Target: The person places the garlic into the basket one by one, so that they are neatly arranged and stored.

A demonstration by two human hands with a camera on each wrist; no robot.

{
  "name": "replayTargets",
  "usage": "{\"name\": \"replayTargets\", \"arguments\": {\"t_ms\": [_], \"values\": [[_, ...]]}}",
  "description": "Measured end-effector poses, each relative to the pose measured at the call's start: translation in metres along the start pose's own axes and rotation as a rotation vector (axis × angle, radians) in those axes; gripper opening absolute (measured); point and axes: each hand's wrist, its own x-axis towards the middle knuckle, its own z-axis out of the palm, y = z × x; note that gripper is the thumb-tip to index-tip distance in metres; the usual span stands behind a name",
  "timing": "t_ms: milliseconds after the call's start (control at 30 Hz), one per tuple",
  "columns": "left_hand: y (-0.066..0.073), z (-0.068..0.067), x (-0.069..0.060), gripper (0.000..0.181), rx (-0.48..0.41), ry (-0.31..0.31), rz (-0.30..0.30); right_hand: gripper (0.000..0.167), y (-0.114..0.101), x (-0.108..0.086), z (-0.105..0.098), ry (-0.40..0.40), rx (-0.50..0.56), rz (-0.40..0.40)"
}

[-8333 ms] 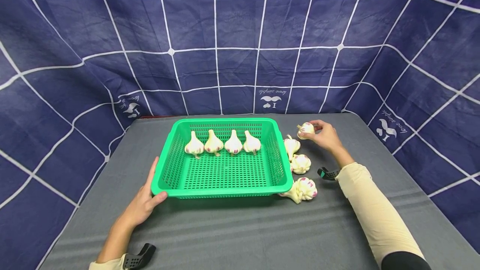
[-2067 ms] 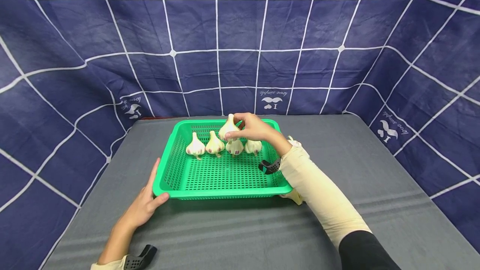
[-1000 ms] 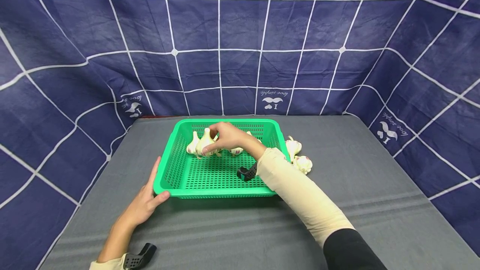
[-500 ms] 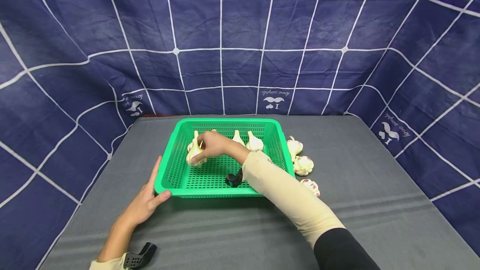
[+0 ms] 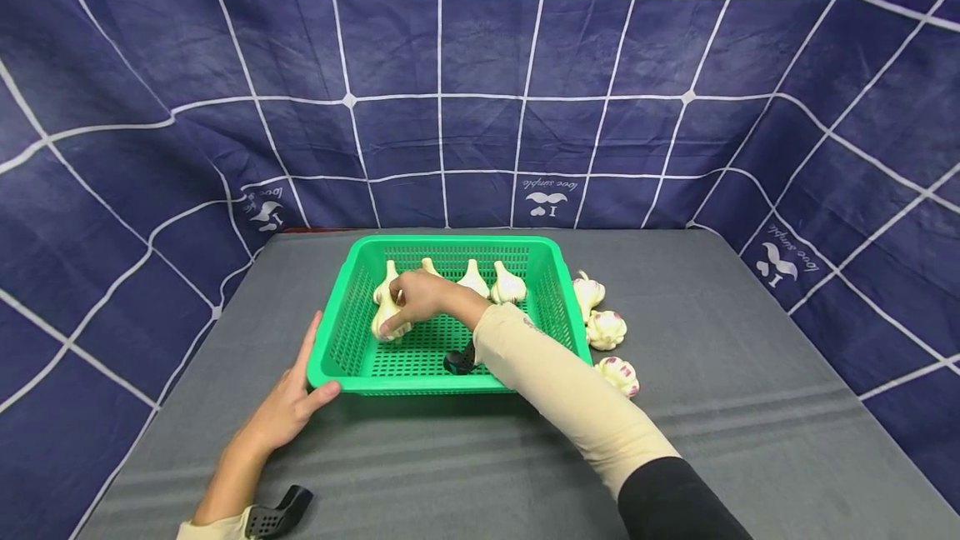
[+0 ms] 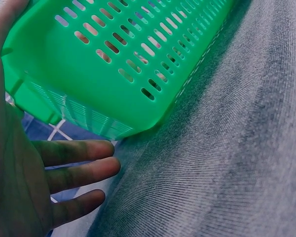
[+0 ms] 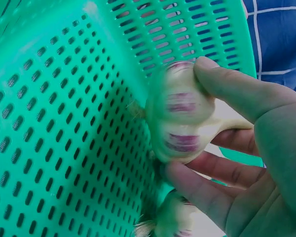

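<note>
The green basket (image 5: 450,386) holds a back row of garlic bulbs, among them one at the right (image 5: 507,284). My right hand (image 5: 422,297) pinches a garlic bulb (image 5: 387,321) low in the basket's left part, just in front of the row's leftmost bulb (image 5: 386,283). In the right wrist view, thumb and fingers of the right hand (image 7: 251,133) lie round the purple-streaked bulb (image 7: 180,113). My left hand (image 5: 288,407) rests on the basket's left front corner, thumb on the rim; in the left wrist view several fingers of that hand (image 6: 34,163) extend beside the basket wall (image 6: 89,74).
Outside the basket's right side lie garlic bulbs on the grey cloth: one at the back (image 5: 588,293), one in the middle (image 5: 606,329) and one at the front (image 5: 618,375), partly hidden by the basket and sleeve. A blue checked curtain (image 5: 480,140) stands behind the table.
My right hand picked up a bulb right of the basket, carried it left over the back row and lowered it at the left. The left hand has stayed at the corner.
</note>
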Motion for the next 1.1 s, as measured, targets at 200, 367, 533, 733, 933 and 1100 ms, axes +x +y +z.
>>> {"name": "replayTargets", "arguments": {"t_ms": [200, 367, 533, 733, 933, 1100], "values": [[-0.0001, 0.0011, 0.0003, 0.096, -0.009, -0.004, -0.011, 0.034, 0.0033, 0.0009, 0.0033, -0.037, 0.010, 0.011], [-0.0009, 0.0012, 0.0001, 0.097, -0.003, 0.002, -0.006, 0.039, 0.0059, 0.0011, 0.0059, -0.053, 0.011, 0.009], [-0.0007, 0.0009, -0.0003, 0.098, -0.006, 0.004, -0.004, 0.041, 0.0078, 0.0018, 0.0075, -0.064, -0.006, -0.002], [-0.0003, 0.0003, -0.0005, 0.098, -0.006, 0.006, -0.006, 0.037, 0.0075, 0.0017, 0.0081, -0.066, -0.003, 0.010], [0.0002, 0.0003, -0.0004, 0.097, -0.003, 0.000, -0.017, 0.037, 0.0073, 0.0019, 0.0076, -0.073, -0.028, 0.023], [-0.0002, 0.0007, -0.0001, 0.097, -0.002, -0.001, -0.019, 0.039, 0.0071, 0.0013, 0.0063, -0.079, -0.091, -0.010]]}}
